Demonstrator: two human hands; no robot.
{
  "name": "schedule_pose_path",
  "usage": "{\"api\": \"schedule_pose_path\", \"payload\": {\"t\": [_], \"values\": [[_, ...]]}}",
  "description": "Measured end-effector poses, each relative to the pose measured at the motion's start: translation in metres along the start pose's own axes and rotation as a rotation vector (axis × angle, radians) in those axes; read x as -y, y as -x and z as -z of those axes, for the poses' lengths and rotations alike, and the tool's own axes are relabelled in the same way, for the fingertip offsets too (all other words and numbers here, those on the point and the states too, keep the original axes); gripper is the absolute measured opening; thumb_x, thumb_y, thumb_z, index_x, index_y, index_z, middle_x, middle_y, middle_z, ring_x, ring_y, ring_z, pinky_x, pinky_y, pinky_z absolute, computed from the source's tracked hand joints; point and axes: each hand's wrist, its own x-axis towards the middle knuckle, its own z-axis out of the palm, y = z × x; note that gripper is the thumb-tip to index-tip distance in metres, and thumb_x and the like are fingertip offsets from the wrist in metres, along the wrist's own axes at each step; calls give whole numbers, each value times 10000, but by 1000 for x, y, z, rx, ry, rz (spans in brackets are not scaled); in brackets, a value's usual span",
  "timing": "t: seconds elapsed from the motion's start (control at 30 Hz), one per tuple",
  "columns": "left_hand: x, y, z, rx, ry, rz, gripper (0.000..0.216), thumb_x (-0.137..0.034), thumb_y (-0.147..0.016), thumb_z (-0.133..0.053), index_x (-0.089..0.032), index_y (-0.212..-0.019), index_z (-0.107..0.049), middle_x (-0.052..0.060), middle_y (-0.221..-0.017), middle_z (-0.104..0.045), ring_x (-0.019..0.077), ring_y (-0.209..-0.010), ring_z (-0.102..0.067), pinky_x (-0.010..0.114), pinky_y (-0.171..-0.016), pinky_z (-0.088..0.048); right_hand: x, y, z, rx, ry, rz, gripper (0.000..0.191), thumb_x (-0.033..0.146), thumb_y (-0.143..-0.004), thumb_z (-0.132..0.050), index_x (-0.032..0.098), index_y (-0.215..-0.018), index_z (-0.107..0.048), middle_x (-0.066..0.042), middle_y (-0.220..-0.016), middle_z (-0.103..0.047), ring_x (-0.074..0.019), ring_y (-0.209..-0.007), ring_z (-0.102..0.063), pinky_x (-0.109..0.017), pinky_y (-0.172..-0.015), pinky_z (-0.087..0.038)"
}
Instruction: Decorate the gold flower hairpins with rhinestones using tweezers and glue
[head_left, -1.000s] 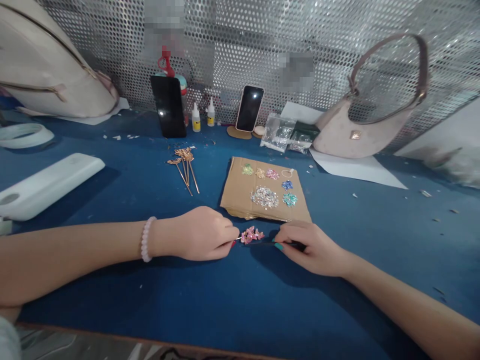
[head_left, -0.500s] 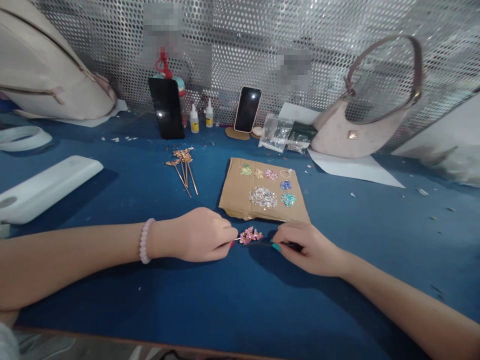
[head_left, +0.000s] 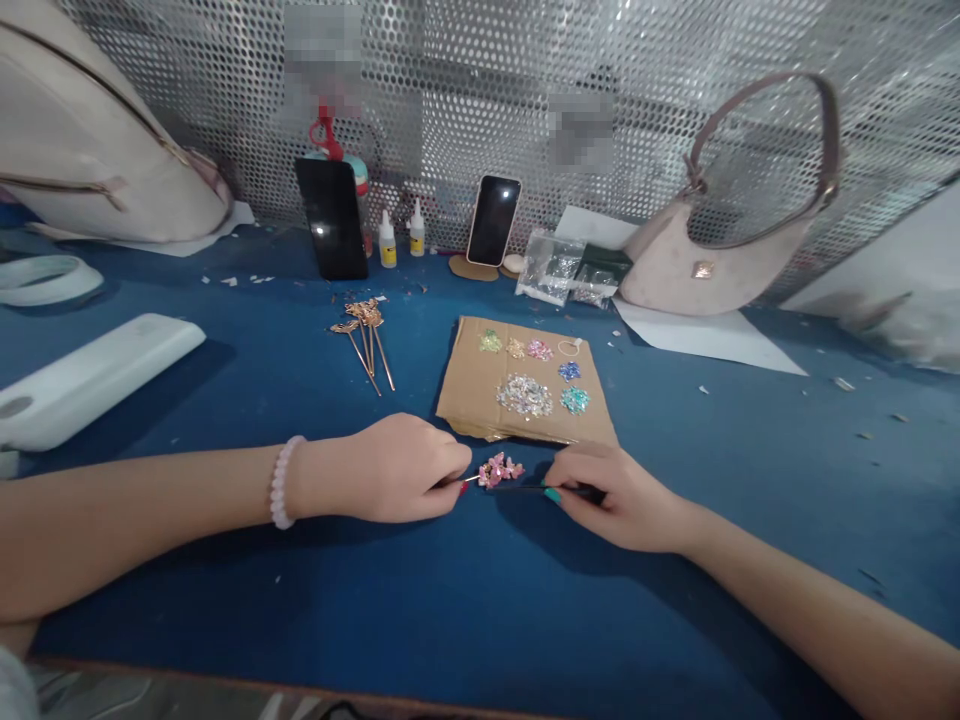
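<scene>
My left hand (head_left: 409,468) is closed round the metal stem of a hairpin whose pink flower head (head_left: 499,470) sticks out to the right of its fingers. Pinched in my right hand (head_left: 611,497) is a thin dark pointed tool (head_left: 517,488), its tip reaching left to the lower edge of the flowers. Whether the tip touches them I cannot tell. Just beyond both hands lies a piece of cardboard (head_left: 469,385) with small piles of gems, among them clear gems (head_left: 525,396), turquoise gems (head_left: 575,400), blue gems (head_left: 570,371) and pink gems (head_left: 539,349).
Several gold hairpins (head_left: 367,335) lie beyond my left hand. Farther back stand a black phone (head_left: 332,220), two glue bottles (head_left: 388,240) and another phone (head_left: 493,220). Plastic bags (head_left: 551,268) and a handbag (head_left: 697,260) sit at the back right. A white device (head_left: 105,375) lies left.
</scene>
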Motion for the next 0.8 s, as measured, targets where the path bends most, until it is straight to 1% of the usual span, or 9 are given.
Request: {"api": "schedule_pose_path", "payload": {"t": [0.1, 0.2, 0.27, 0.33, 0.5, 0.6, 0.67, 0.73, 0.8], "values": [[-2, 3, 7, 37, 107, 60, 150, -182, -824, -515, -175, -685, -460, -27, -648, -542, 106, -535, -485, 234, -499, -313, -2, 1, 1, -14, -50, -47, 161, 147, -851, -439, 189, -717, -517, 30, -558, -480, -89, -503, -424, -212, -477, -351], [-6, 10, 13, 89, 114, 104, 74, -152, -817, -510, -176, -750, -491, -11, -715, -565, 121, -570, -519, 239, -495, -314, -5, 3, 1, -31, -151, -129, 162, 189, -865, -450, 188, -719, -521, 44, -551, -443, -77, -472, -383, -203, -444, -323], [-10, 15, 17, 123, 40, 146, 54, -131, -814, -503, -171, -778, -495, 5, -732, -568, 137, -560, -528, 253, -479, -303, -7, 4, 1, -51, -224, -183, 161, 216, -872, -456, 184, -732, -529, 43, -565, -445, -73, -467, -376, -202, -438, -320], [-13, 20, 18, 142, -66, 177, 69, -107, -805, -494, -165, -767, -488, 17, -717, -564, 151, -524, -524, 269, -459, -284, -8, 5, 2, -74, -275, -223, 164, 241, -874, -464, 181, -740, -537, 39, -574, -451, -75, -474, -382, -205, -446, -330], [-16, 23, 21, 171, -210, 172, 135, -58, -748, -513, -169, -694, -458, 18, -661, -558, 169, -489, -535, 274, -424, -258, -11, 6, 1, -116, -361, -301, 178, 291, -864, -492, 180, -741, -555, 45, -566, -432, -80, -486, -378, -211, -463, -342], [-12, 23, 23, 215, -274, 179, 132, -45, -750, -519, -162, -709, -474, 23, -681, -577, 166, -501, -547, 267, -420, -253, -12, 6, 2, -147, -391, -327, 190, 316, -854, -504, 179, -734, -559, 46, -566, -426, -81, -486, -378, -210, -458, -339], [-7, 25, 25, 209, -300, 161, 121, -52, -766, -517, -162, -729, -480, 22, -702, -576, 165, -524, -553, 267, -435, -260, -12, 5, 2, -171, -407, -337, 201, 335, -850, -510, 179, -734, -558, 41, -578, -435, -82, -491, -390, -209, -458, -345], [-3, 28, 27, 162, -293, 120, 126, -52, -776, -507, -169, -744, -473, 18, -713, -559, 167, -554, -553, 268, -453, -268, -11, 5, 2, -191, -429, -349, 222, 371, -849, -514, 179, -744, -554, 33, -594, -454, -84, -497, -405, -209, -457, -356], [2, 32, 32, 121, -257, 93, 179, -3, -752, -479, -180, -748, -454, 8, -712, -535, 154, -531, -524, 268, -452, -264, -11, 5, 2, -205, -455, -366, 268, 427, -849, -511, 180, -751, -547, 30, -592, -462, -84, -488, -410, -206, -445, -360]]}}
